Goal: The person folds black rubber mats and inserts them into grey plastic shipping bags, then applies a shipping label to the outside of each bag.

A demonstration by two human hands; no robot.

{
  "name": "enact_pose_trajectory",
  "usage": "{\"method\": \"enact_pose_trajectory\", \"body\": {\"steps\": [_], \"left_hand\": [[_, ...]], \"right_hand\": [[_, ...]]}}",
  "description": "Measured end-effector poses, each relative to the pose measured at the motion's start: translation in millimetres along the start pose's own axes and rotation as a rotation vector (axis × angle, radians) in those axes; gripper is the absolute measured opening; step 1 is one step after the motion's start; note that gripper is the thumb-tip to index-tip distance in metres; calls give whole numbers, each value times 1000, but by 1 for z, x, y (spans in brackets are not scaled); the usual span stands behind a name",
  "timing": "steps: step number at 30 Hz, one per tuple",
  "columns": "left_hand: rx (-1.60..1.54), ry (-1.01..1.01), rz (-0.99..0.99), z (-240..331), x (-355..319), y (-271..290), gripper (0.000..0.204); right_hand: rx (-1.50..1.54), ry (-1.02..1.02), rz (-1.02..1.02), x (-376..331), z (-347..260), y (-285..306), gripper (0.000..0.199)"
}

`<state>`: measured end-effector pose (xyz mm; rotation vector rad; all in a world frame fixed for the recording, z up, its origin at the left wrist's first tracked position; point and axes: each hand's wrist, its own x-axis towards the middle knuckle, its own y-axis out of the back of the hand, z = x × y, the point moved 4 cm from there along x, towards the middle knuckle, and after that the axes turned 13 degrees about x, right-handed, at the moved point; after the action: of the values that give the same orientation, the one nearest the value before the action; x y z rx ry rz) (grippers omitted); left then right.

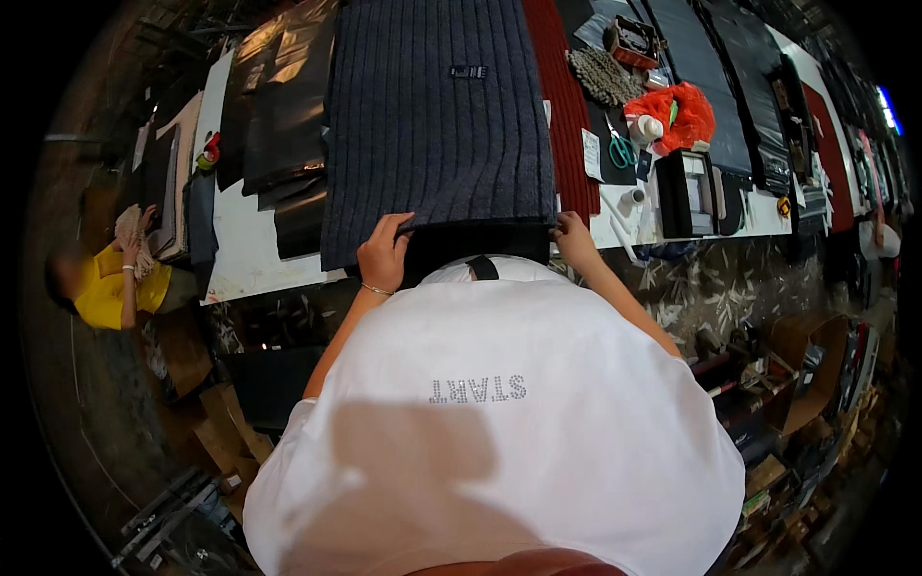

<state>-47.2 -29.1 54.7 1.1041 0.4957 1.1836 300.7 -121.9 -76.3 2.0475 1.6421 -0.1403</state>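
Observation:
A dark grey-blue ribbed mat lies lengthwise on the table in front of me, its near edge at the table's front. On its far part sits a small dark label with light marks. My left hand is closed on the mat's near edge, left of its middle, fingers over the top. At the near right corner, my right hand pinches the same edge. Parts of the fingers of both hands are hidden by the mat. A red ribbed mat shows along the right side of the grey one.
Shiny black plastic sheets lie left on the white table. To the right are teal-handled scissors, an orange-red plastic bag and a black box. A person in yellow works at far left. Cardboard boxes stand behind, right.

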Motion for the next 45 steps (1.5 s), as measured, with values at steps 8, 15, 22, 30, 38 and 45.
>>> {"method": "enact_pose_trajectory", "body": {"steps": [8, 15, 22, 30, 38, 45], "left_hand": [[-69, -9, -11, -10, 1, -12, 26], [73, -249, -146, -14, -20, -37, 51], [213, -239, -36, 11, -19, -42, 78], [164, -160, 46, 10, 24, 5, 54], [173, -217, -86, 57, 36, 137, 48], [191, -303, -387, 100, 43, 245, 36]], "right_hand": [[523, -22, -31, -13, -1, -2, 38], [828, -484, -107, -32, -44, -31, 24], [1010, -279, -299, -39, -94, -22, 25], [956, -40, -427, -18, -129, 19, 36], [10, 726, 154, 3, -184, 42, 111], [49, 709, -466, 9, -186, 31, 48]]}}
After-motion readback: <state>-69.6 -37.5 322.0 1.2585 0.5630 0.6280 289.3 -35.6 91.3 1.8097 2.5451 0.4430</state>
